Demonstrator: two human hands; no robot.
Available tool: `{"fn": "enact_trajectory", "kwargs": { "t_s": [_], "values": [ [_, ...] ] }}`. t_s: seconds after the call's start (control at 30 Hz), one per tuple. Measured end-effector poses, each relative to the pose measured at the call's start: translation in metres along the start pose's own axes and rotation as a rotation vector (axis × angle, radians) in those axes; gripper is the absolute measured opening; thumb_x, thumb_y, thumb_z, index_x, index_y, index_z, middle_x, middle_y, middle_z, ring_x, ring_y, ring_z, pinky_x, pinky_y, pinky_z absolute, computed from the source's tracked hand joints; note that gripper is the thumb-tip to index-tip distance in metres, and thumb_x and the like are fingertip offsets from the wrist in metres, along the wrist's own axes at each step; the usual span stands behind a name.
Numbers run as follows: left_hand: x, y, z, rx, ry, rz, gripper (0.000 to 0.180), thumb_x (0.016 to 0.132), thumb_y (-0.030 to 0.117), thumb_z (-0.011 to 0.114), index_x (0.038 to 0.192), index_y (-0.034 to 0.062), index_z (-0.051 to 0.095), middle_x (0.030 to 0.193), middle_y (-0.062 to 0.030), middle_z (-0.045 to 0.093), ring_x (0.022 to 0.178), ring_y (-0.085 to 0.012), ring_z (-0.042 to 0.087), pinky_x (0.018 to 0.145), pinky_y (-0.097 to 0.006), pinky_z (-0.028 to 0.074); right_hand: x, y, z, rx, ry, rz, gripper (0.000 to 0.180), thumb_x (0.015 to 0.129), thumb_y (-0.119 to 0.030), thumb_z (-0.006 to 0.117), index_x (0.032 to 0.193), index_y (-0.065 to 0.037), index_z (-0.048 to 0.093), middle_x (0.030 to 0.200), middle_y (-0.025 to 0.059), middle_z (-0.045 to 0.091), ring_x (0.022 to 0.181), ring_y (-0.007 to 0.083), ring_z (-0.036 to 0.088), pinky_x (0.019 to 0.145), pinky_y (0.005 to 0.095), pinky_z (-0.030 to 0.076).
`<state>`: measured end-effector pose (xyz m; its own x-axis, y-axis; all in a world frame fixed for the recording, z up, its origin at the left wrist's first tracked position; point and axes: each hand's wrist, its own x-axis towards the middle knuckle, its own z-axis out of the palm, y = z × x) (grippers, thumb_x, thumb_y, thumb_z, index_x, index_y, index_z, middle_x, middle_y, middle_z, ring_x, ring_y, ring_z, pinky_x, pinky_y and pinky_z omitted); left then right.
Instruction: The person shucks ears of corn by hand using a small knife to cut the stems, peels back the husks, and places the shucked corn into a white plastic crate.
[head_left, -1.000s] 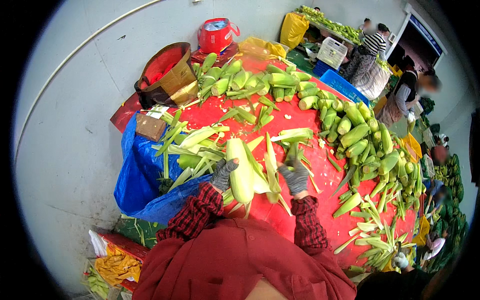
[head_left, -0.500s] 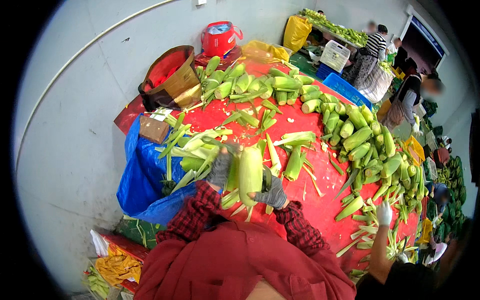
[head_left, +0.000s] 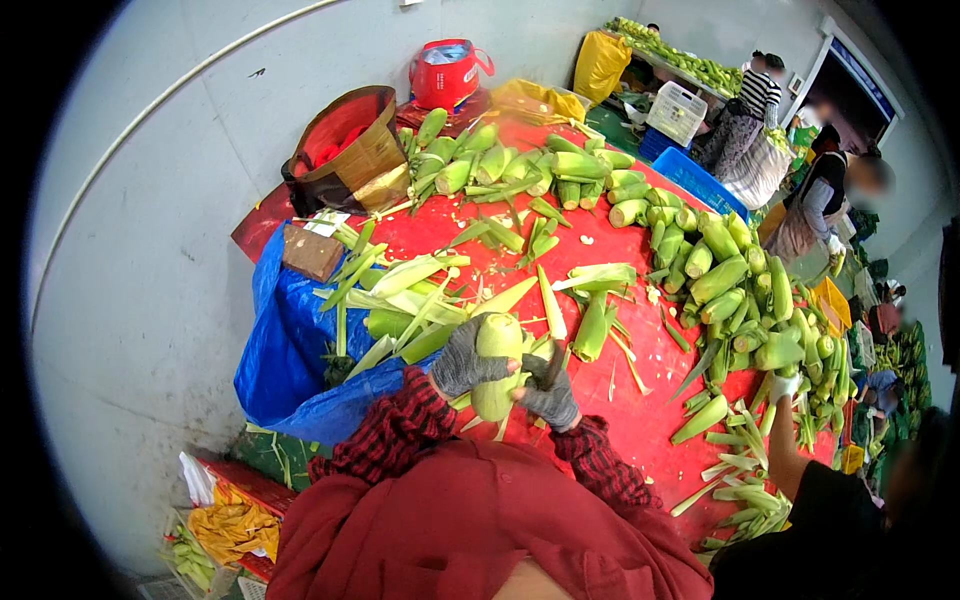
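Note:
A pale green ear of corn stands nearly upright in front of my body. My left hand, in a grey glove, is closed around its middle, the fingers crossing its front. Just to the right, my gloved right hand is closed on a dark narrow tool, whose exact kind I cannot make out. My right thumb touches the ear's lower side. Loose husk leaves and a green ear lie left of my hands. Another partly husked ear rests to the right on the red tabletop.
Unhusked corn is heaped along the far and right side. A blue plastic sheet hangs at the left edge, below a brown block. Behind stand a brown bag and a red bag. A co-worker's gloved hand reaches in at right.
My left hand has moved right and onto the front of the ear. The ear tilts differently, and my right hand is a little lower. The co-worker's hand has moved up to the heap.

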<state>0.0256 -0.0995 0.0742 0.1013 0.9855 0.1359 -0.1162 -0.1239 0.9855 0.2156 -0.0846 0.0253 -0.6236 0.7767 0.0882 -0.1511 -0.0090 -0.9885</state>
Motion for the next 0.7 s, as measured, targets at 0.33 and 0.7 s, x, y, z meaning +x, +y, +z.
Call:
{"fn": "enact_trajectory", "kwargs": {
  "t_s": [0.33, 0.7],
  "values": [
    [-0.004, -0.021, 0.012, 0.831, 0.076, 0.038, 0.069, 0.058, 0.036, 0.078, 0.11, -0.0009, 0.051, 0.099, -0.0184, 0.059, 0.092, -0.0297, 0.06, 0.08, -0.037, 0.049, -0.033, -0.009, -0.014, -0.719, 0.19, -0.232, 0.032, 0.086, -0.019, 0.051, 0.116, -0.005, 0.051, 0.084, 0.0175, 0.059, 0.072, 0.0299, 0.061, 0.062, 0.0383, 0.048],
    [-0.009, -0.023, 0.022, 0.902, 0.014, -0.105, 0.065, 0.062, 0.036, 0.076, 0.113, 0.0034, 0.051, 0.102, -0.0152, 0.06, 0.093, -0.0262, 0.06, 0.082, -0.034, 0.048, 0.003, -0.013, -0.022, -1.377, -0.076, -0.04, 0.03, 0.079, -0.022, 0.053, 0.106, -0.009, 0.052, 0.077, 0.0106, 0.059, 0.067, 0.0289, 0.06, 0.057, 0.0417, 0.046]
  ]
}}
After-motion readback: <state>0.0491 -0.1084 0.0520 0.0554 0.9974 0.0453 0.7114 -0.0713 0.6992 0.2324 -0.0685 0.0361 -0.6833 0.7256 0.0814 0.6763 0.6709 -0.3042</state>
